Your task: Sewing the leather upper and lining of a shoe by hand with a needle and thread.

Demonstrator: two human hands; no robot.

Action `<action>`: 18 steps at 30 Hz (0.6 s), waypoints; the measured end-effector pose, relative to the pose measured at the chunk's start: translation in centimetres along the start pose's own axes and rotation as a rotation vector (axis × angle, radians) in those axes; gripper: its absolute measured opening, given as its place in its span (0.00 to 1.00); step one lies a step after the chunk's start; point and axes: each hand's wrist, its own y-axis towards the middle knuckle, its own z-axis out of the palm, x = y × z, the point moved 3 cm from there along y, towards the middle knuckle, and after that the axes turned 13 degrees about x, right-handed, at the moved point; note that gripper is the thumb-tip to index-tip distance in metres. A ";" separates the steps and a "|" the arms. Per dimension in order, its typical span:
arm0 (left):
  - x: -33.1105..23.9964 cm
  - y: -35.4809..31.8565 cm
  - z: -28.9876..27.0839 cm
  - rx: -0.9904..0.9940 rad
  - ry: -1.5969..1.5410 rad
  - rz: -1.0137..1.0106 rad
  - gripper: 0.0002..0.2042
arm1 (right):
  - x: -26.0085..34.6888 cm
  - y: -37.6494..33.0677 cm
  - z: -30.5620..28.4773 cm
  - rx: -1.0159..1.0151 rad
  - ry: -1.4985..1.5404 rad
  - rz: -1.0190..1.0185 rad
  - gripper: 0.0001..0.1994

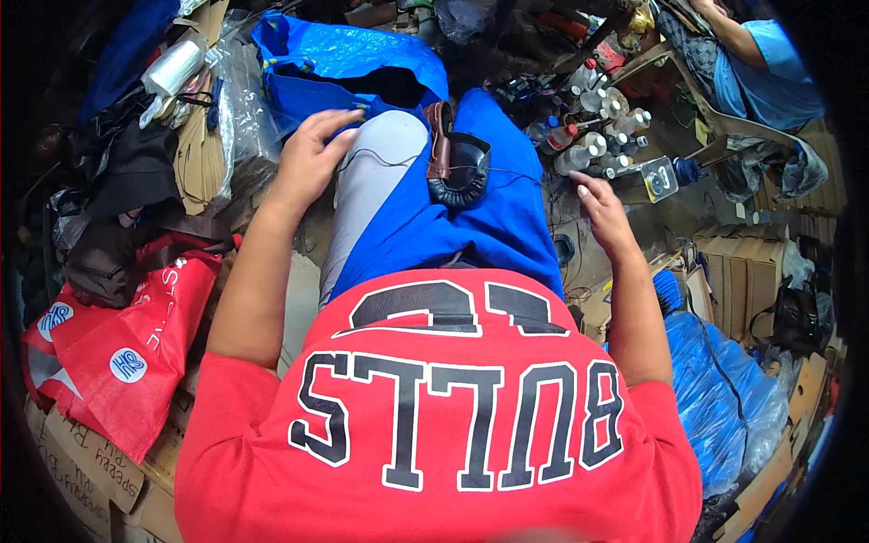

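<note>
Between the knees of the person, on the blue trousers [398, 240], lies one leather piece [451, 167], brown on its left side and black on the right, with a puckered black edge at the near end. It seems to be placed there so that the two thighs can steady it, because neither hand touches it.

A dark thread [391, 164] goes out from it to both sides. Left hand [312, 158] is beside the left knee, with thumb and fingers bent and some gap between them; right hand [603, 213] is beyond the other thigh, its fingers loosely curved. The hands are well apart from each other, probably to draw the thread outward, but I cannot tell if either one pinches it.

Counting the things around: one leather piece, two hands, one blue bag [353, 50] beyond the left knee, one red bag [163, 339] at the left. Bottles [593, 145] stand close together near the right hand, more than eight; their exact number I cannot tell. One co-worker's arm [742, 41] shows at upper right.
</note>
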 end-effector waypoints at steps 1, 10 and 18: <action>-0.9 0.9 0.8 0.051 -0.058 0.007 0.10 | 0.9 0.3 0.1 0.017 -0.003 -0.082 0.16; -6.4 7.0 9.2 0.678 -0.244 0.006 0.13 | 9.3 4.4 3.3 0.174 -0.006 -0.375 0.05; -4.8 8.5 10.4 0.935 -0.372 -0.035 0.13 | 9.2 5.2 3.2 0.311 -0.074 -0.362 0.05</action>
